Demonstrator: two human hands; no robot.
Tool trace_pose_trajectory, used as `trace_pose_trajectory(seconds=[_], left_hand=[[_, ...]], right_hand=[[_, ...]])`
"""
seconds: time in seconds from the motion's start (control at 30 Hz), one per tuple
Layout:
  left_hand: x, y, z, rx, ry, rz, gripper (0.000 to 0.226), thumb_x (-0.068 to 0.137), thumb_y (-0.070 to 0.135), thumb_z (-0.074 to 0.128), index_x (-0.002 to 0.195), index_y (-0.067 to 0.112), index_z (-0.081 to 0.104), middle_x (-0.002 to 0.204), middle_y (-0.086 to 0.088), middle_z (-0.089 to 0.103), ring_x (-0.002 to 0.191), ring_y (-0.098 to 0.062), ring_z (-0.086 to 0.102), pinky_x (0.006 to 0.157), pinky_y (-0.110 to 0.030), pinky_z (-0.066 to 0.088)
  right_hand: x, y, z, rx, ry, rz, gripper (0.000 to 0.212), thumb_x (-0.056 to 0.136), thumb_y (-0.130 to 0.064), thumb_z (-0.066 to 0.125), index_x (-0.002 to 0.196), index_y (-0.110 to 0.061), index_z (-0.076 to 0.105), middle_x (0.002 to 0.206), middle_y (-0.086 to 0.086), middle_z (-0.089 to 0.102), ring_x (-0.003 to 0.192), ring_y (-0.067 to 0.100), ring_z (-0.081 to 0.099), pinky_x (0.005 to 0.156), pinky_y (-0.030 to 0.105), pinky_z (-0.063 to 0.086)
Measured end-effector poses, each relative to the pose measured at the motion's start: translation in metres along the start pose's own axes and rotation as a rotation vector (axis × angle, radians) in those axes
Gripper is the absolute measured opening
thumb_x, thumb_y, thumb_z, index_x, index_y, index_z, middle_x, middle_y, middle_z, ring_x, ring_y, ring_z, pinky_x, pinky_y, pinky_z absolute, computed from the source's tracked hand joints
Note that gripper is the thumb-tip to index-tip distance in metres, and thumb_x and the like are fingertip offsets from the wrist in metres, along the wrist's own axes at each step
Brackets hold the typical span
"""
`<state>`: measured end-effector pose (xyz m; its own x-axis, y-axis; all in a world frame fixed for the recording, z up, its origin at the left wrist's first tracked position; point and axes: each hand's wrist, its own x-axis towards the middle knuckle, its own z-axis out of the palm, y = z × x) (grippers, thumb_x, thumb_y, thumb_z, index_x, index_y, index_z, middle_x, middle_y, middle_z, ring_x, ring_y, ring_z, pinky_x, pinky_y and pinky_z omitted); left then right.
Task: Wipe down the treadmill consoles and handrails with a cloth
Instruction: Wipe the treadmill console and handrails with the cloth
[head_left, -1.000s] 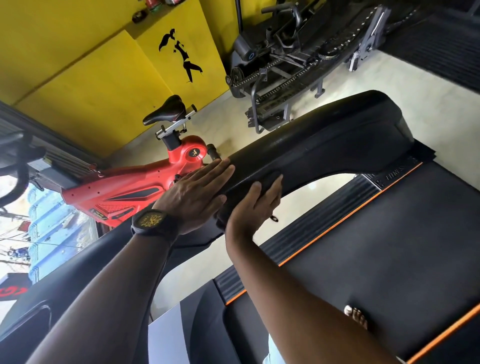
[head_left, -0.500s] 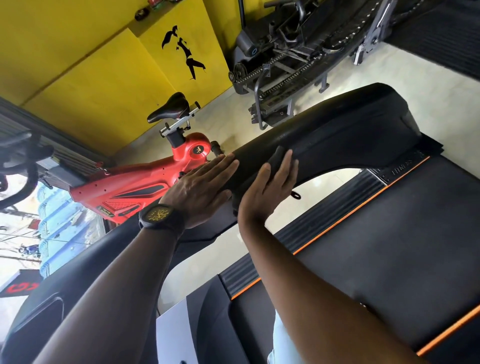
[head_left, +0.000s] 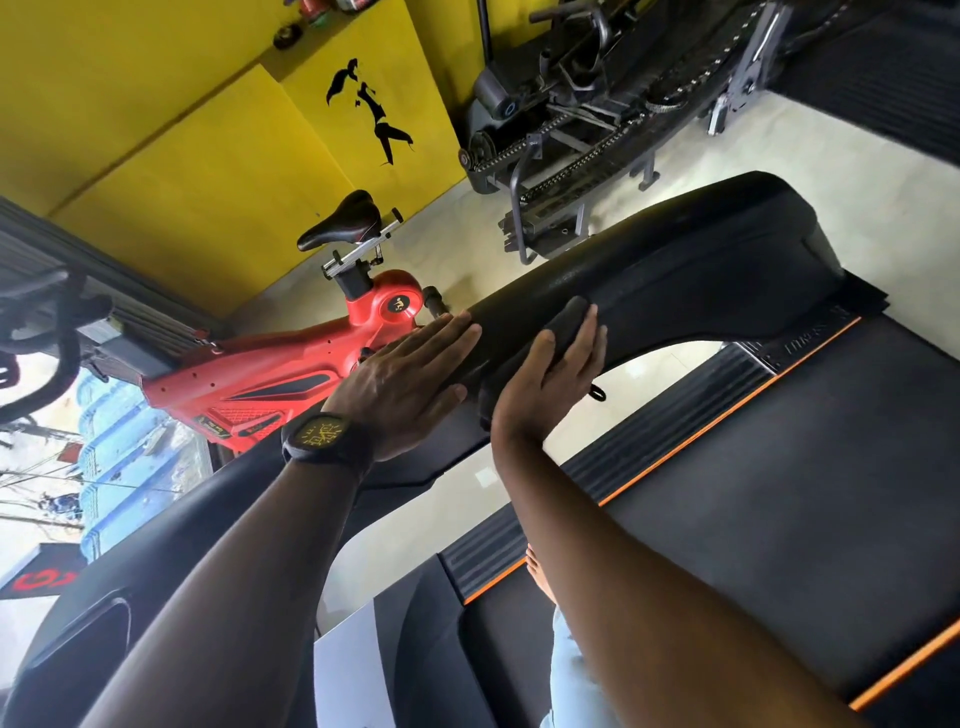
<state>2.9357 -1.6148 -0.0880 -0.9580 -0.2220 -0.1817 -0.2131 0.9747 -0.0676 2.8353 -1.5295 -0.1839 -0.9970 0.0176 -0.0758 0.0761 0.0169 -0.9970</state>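
Observation:
The treadmill's black handrail (head_left: 701, 275) runs from the lower left up to the right. My left hand (head_left: 405, 379), with a black watch on its wrist, lies flat on the top of the rail, fingers straight. Just to its right, my right hand (head_left: 550, 384) presses a dark cloth (head_left: 566, 319) against the rail's inner side with straight fingers. Part of the cloth sticks out past the fingertips; the rest is hidden under the palm. The dark console edge (head_left: 104, 597) shows at the lower left.
The treadmill belt (head_left: 779, 493) with orange side stripes lies below on the right. A red exercise bike (head_left: 291, 374) stands just beyond the rail, in front of a yellow wall (head_left: 182, 171). A black machine (head_left: 597, 119) stands on the pale floor at the back.
My right hand has slid the cloth up along the rail towards its far end. My left hand has stayed flat on the rail.

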Motion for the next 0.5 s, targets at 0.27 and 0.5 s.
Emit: trace_pose_trajectory(seconds=[0.27,0.5], left_hand=[[0.000,0.004,-0.005,-0.063,0.010,-0.023,0.062,0.103,0.047,0.024,0.159,0.022,0.020,0.164,-0.001,0.021,0.151,-0.020,0.018,0.120,-0.041,0.021],[0.018,0.011,-0.015,0.000,-0.003,0.011,0.065,0.103,0.048,0.020,0.158,0.014,0.024,0.163,-0.008,0.027,0.149,-0.023,0.028,0.116,-0.033,0.018]], right_hand=[[-0.024,-0.003,0.001,0.019,-0.063,0.143,0.061,0.100,-0.045,0.036,0.157,-0.022,0.034,0.161,0.013,0.031,0.141,0.035,0.039,0.106,0.057,0.047],[-0.011,0.015,0.009,0.085,0.053,0.343,0.067,0.096,-0.054,0.027,0.157,-0.026,0.034,0.160,0.009,0.036,0.143,0.031,0.038,0.115,0.055,0.038]])
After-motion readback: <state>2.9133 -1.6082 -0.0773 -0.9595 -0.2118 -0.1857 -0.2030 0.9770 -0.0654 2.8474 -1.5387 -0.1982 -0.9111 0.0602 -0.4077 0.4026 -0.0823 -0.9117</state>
